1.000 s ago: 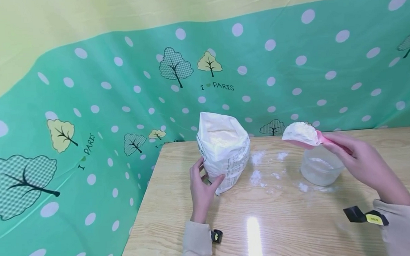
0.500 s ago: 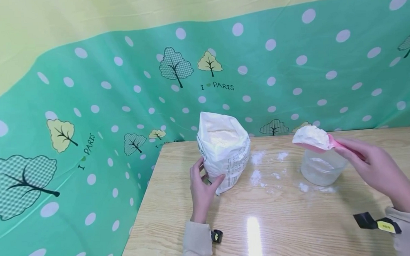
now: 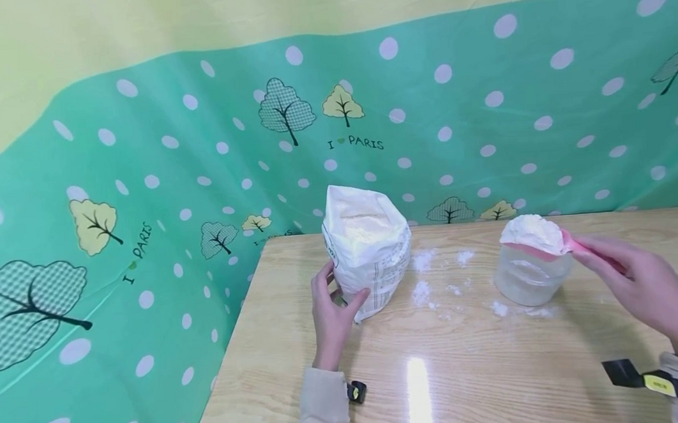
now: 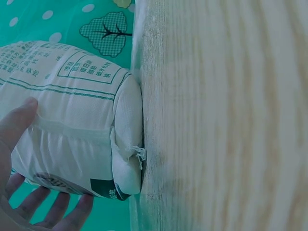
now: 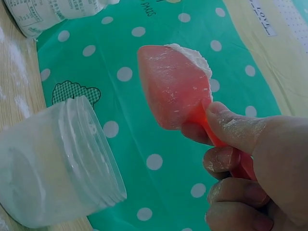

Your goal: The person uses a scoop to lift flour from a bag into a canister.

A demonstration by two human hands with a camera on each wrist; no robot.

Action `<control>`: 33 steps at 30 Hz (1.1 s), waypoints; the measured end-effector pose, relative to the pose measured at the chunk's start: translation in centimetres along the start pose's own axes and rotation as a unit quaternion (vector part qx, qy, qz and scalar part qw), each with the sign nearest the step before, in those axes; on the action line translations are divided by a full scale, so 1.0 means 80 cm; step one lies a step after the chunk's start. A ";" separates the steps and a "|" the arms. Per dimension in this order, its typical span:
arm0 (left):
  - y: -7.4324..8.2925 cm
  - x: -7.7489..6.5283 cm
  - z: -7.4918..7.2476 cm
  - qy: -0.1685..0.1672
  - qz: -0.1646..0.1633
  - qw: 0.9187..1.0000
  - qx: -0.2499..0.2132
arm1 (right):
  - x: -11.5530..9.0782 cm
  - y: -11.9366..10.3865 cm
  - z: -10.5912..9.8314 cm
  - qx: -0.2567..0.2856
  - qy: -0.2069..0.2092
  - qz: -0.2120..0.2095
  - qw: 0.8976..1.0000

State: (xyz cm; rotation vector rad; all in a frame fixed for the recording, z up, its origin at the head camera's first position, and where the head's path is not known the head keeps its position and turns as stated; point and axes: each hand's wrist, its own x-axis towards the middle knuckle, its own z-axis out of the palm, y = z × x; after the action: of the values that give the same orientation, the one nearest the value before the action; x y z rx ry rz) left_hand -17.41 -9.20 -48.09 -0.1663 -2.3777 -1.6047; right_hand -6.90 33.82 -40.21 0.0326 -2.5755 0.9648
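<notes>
A white bag of powder (image 3: pixel 370 254) stands upright with its top open. My left hand (image 3: pixel 333 311) holds its lower left side, thumb in front and fingers curled around the far side, as the left wrist view shows too. My right hand (image 3: pixel 644 282) grips the handle of a pink scoop (image 5: pixel 173 86) heaped with white powder (image 3: pixel 531 232). The scoop is above the mouth of a clear jar (image 3: pixel 529 284), hiding most of its rim in the head view. In the right wrist view the jar's threaded mouth shows, with the scoop raised apart from it.
Spilled white powder (image 3: pixel 421 293) lies in patches on the wooden table (image 3: pixel 462 371) between bag and jar, and in front of the jar. A green dotted curtain (image 3: pixel 226 141) with trees hangs behind and left of the table.
My right hand has carried the full scoop rightward and slightly toward me, from the jar's left edge to over its mouth. The left hand and bag stay put.
</notes>
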 end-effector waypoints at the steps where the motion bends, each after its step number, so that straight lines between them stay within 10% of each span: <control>1: 0.000 -0.001 -0.001 0.001 -0.002 1.000 0.001 | 0.000 0.000 0.000 -0.002 -0.003 0.002 1.000; 33: 0.002 -0.002 -0.001 0.001 0.012 1.000 -0.003 | -0.015 0.017 -0.017 -0.103 -0.060 0.064 0.991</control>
State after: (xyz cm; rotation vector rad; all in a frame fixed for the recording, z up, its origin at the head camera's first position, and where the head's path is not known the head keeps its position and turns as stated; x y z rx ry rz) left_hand -17.17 -9.22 -47.98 -0.1939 -2.3602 -1.6015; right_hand -5.51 35.57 -40.57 -0.1380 -2.8047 0.7547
